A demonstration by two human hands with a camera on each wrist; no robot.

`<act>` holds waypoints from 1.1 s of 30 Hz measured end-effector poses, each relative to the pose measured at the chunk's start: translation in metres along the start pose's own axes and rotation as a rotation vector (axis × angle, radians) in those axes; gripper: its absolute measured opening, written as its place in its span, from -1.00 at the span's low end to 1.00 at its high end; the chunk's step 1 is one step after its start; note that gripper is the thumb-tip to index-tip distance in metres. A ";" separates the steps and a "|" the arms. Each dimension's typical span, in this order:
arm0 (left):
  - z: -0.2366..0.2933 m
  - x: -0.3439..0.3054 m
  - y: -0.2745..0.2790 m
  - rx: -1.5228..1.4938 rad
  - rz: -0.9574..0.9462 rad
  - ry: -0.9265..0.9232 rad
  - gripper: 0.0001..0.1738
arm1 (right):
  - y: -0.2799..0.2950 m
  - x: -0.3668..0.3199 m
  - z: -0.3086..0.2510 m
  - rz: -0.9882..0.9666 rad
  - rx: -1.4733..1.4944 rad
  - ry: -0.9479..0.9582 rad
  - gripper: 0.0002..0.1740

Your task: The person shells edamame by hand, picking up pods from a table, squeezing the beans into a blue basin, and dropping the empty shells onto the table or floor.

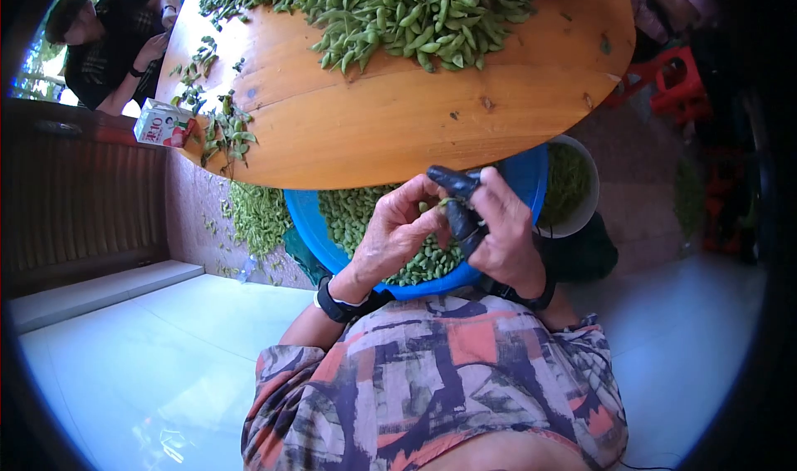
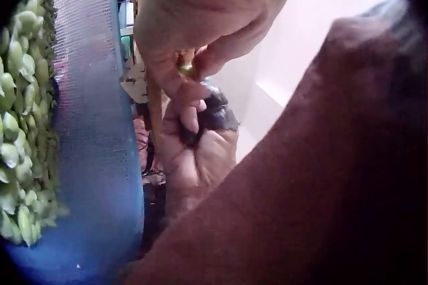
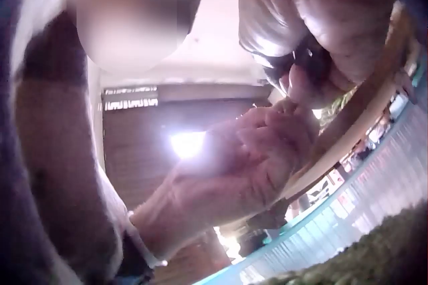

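Over the blue basket, both hands meet at a small green bean pod, mostly hidden by fingers. My left hand pinches it between thumb and fingertips; the left wrist view shows a green bit of the pod there. My right hand grips the pod from the other side, with black covers on its thumb and forefinger. Under the hands, many green beans fill the basket. In the right wrist view the left hand faces the right hand, fingertips together.
A wooden table borders the basket's far side, bearing a large heap of green pods and a small carton. A pale tub stands right; green scraps lie on the floor left. Another person sits at far left.
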State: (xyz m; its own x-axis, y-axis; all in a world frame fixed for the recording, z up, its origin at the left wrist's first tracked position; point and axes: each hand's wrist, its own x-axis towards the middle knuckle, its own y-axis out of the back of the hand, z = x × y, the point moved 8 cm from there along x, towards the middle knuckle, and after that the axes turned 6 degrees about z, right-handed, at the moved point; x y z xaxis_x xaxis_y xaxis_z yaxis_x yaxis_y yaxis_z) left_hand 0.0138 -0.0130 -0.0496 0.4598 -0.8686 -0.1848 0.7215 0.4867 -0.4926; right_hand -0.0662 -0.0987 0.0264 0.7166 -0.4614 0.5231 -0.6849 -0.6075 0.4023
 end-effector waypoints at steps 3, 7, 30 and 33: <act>-0.005 0.000 0.003 -0.031 0.030 0.041 -0.72 | -0.004 -0.005 -0.015 0.007 -0.058 0.109 -0.50; -0.005 -0.001 -0.002 -0.088 -0.008 0.079 -0.69 | 0.004 0.005 0.024 -0.046 0.092 -0.189 -0.54; 0.165 0.156 0.043 1.532 0.383 -0.625 -0.81 | 0.181 -0.065 0.129 0.284 -0.680 -0.621 -0.59; 0.176 0.141 0.036 1.435 0.415 -0.677 -0.86 | 0.159 -0.041 0.108 0.256 -0.371 -0.551 -0.68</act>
State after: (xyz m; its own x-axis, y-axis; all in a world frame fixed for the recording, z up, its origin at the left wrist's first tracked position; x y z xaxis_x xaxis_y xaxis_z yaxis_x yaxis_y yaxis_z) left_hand 0.1957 -0.1017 0.0562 0.5840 -0.6555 0.4788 0.1817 0.6804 0.7099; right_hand -0.1899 -0.2459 -0.0124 0.4226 -0.8795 0.2190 -0.7703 -0.2212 0.5981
